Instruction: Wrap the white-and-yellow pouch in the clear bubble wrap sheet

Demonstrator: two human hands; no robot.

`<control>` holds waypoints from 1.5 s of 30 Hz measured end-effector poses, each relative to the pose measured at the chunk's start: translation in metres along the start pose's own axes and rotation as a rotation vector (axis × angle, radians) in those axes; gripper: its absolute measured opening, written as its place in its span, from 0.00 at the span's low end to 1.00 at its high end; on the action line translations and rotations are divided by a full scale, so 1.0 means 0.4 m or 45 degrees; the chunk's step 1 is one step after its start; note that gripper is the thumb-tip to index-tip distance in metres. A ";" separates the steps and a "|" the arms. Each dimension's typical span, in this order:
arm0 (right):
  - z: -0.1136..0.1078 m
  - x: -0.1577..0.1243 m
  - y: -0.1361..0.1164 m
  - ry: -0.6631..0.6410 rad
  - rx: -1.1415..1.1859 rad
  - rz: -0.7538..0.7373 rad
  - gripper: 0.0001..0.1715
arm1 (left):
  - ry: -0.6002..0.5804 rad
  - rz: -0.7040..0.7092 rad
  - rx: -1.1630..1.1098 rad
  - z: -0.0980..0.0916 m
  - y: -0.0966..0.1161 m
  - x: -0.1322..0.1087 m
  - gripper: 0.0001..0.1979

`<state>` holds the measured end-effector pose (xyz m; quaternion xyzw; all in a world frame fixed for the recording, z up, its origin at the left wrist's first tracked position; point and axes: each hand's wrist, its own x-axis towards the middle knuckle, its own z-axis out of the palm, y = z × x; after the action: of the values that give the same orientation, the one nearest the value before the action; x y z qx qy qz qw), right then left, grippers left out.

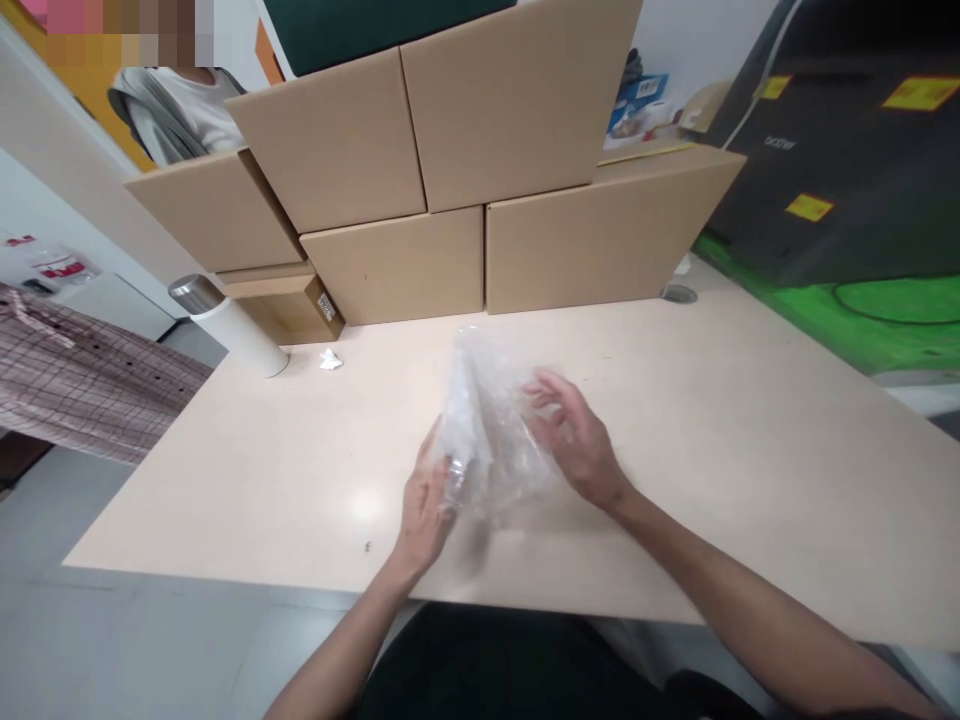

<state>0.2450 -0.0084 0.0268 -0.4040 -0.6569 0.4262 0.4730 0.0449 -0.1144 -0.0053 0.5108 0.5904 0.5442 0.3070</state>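
A crumpled clear plastic bag (487,430), blurred by motion, is held above the middle of the table. My left hand (426,500) grips its lower left side, with the fingers partly hidden behind the plastic. On the bag's right side is my right hand (574,435), its fingers loosely bent and apart. They are slightly smeared, and whether they touch the plastic is hard to see. No contents can be made out inside the bag.
Stacked cardboard boxes (397,265) line the back of the pale table (712,400). A white bottle with a metal cap (240,330) and a scrap of paper (330,359) are at left. A black case (840,150) rests on green material at right. Another person (180,115) is behind the boxes.
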 end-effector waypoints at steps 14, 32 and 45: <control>-0.007 0.024 -0.037 -0.466 0.643 0.553 0.22 | -0.105 0.012 -0.134 -0.021 0.009 -0.052 0.20; -0.041 0.054 0.057 -0.153 0.362 0.601 0.31 | 0.398 0.168 0.805 -0.208 -0.040 -0.062 0.12; -0.068 0.076 0.112 -0.117 0.131 0.699 0.34 | 1.152 0.102 1.095 -0.330 -0.067 -0.116 0.26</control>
<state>0.2703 0.0385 -0.0017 -0.5224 -0.5213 0.5889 0.3294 -0.0700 -0.1982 -0.0111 0.3295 0.8085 0.4313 -0.2273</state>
